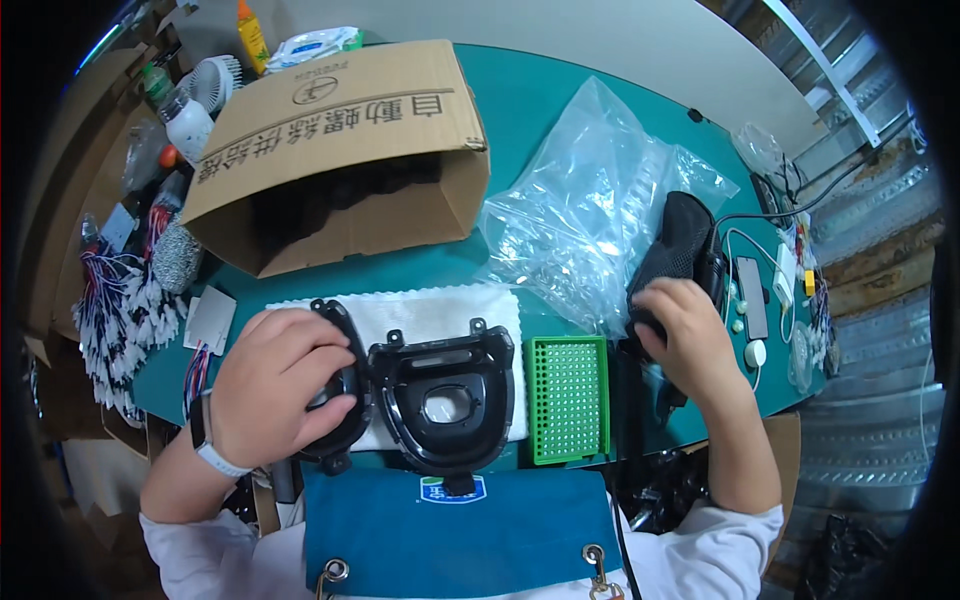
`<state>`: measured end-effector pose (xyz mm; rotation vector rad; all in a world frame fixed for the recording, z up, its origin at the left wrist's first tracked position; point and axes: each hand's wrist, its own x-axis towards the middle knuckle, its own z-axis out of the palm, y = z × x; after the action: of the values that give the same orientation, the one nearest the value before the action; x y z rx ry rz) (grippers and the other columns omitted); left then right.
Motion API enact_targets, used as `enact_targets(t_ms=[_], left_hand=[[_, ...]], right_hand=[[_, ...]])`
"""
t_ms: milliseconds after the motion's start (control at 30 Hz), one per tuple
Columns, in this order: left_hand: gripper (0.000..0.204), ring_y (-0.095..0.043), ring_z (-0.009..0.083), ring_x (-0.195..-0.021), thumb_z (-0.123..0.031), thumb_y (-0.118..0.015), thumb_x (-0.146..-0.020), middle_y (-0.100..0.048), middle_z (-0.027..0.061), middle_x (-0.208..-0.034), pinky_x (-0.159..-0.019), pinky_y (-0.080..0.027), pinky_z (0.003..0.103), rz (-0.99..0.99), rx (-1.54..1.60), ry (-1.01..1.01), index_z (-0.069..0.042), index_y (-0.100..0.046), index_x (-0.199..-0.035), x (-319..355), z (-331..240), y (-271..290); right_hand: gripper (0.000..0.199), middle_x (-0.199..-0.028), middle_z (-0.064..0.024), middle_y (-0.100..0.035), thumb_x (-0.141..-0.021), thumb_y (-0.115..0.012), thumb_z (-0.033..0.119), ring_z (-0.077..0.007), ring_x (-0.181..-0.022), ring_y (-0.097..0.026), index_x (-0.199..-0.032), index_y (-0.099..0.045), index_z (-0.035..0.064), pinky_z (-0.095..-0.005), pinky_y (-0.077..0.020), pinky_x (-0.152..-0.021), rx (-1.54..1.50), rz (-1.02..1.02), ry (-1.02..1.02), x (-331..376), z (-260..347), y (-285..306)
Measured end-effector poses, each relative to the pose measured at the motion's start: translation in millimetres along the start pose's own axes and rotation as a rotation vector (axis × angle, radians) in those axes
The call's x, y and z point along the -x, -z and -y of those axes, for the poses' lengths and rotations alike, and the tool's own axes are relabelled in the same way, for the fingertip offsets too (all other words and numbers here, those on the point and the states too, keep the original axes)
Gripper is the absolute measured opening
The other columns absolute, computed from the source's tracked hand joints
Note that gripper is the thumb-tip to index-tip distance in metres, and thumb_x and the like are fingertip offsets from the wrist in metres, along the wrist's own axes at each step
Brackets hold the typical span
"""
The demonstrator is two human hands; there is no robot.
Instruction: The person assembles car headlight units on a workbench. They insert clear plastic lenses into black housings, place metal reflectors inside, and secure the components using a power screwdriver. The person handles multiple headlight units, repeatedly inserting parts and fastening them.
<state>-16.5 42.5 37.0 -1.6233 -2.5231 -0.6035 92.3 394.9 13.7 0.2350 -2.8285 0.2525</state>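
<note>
My left hand (285, 385) is curled over a narrow black plastic housing (347, 420), which stands tilted on the white cloth (375, 320). Just right of it lies a second black plastic housing (447, 400), rounded at the bottom, with an oval hole in its middle and small tabs on its rim. My right hand (690, 335) has its fingers bent round the lower end of something black, against a black mesh-covered object (682, 235); what the fingertips hold is partly hidden. A green tray (531, 400) with rows of small holes, many holding shiny screws, sits between the housings and my right hand.
An open cardboard box (370, 100) with dark contents stands at the back left. Clear plastic bags (590, 200) lie crumpled to its right. Bundled wires (110, 310) are at the left edge; a cable (800, 210) and small devices lie at the right of the green tabletop (520, 80).
</note>
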Motion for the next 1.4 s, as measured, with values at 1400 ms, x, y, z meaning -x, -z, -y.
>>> enact_targets(t_ms=[1400], left_hand=[[0.019,-0.054,0.0319,-0.088,-0.019,-0.053,-0.079,-0.057,0.0143,-0.091,-0.075,-0.044,0.04,0.352,0.098,-0.154,-0.004,-0.056,-0.091,-170.7,-13.3,-119.2]], right_hand=[[0.012,-0.076,-0.0106,-0.06,-0.069,-0.055,-0.001,-0.0257,-0.071,-0.057,-0.079,-0.06,0.0032,-0.0324,-0.0455,-0.064,0.078,-0.582,-0.249,38.4,-36.4,29.1]])
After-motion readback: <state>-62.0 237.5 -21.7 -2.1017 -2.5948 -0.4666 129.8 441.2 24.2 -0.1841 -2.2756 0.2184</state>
